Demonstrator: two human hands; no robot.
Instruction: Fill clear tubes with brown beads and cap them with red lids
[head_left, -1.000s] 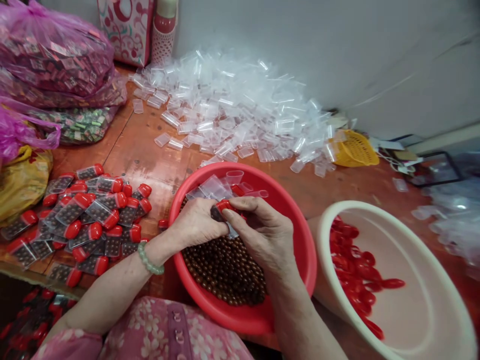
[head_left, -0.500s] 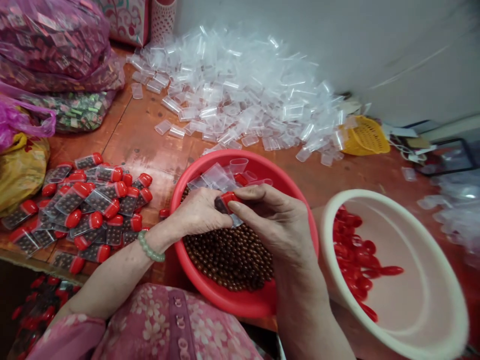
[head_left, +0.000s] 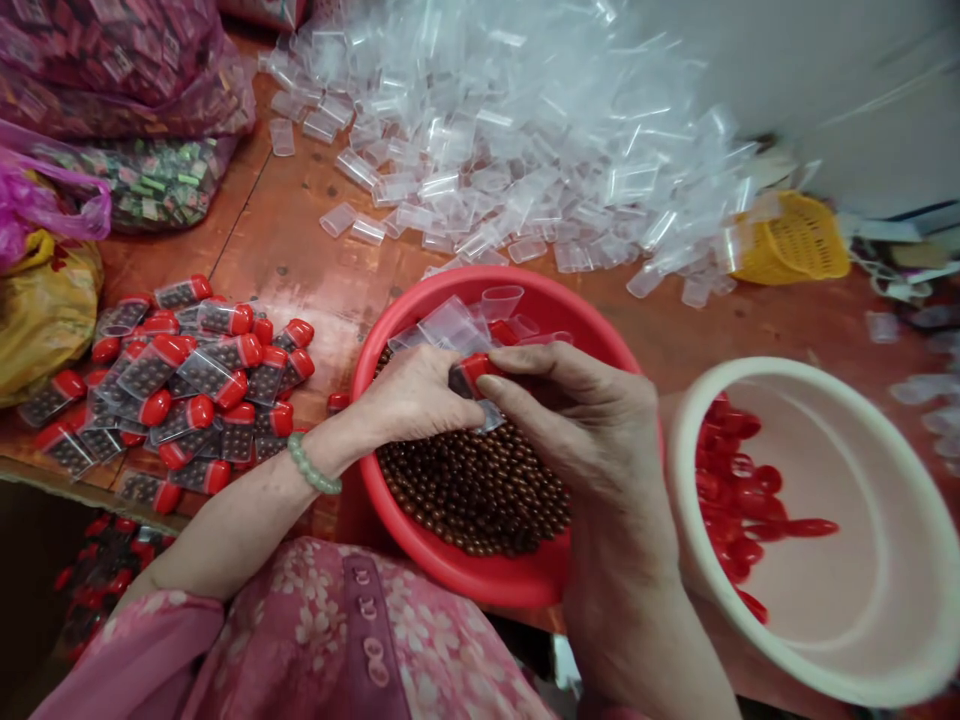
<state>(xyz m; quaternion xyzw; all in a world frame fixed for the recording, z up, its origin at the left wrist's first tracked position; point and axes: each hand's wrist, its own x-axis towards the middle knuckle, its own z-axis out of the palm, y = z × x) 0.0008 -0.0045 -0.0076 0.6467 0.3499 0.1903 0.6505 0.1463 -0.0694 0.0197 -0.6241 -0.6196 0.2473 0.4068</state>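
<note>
Above the red basin (head_left: pixel 390 300) my left hand (head_left: pixel 420 395) is closed around a small clear case of dark beads with a red cap (head_left: pixel 471 373). The thumb and fingers of my right hand (head_left: pixel 585 410) pinch that cap at its right end. Most of the case's body is hidden behind my left fingers. Below both hands, brown round beads (head_left: pixel 472 495) fill the lower part of the basin. Several clear empty sleeves (head_left: pixel 457 325) lie on the beads at the basin's far side, with a bit of red among them.
Filled red-capped cases (head_left: pixel 180 385) are heaped at left. Clear sleeves (head_left: pixel 510 170) form a large pile at the back, beside a yellow basket (head_left: pixel 795 240). A cream basin (head_left: pixel 832 390) with red caps (head_left: pixel 731 480) stands right. Purple bags (head_left: pixel 112 70) sit back left.
The view has shifted, so most things appear further right or higher. Both hands keep the same grip on the red-capped case, with little visible difference.
</note>
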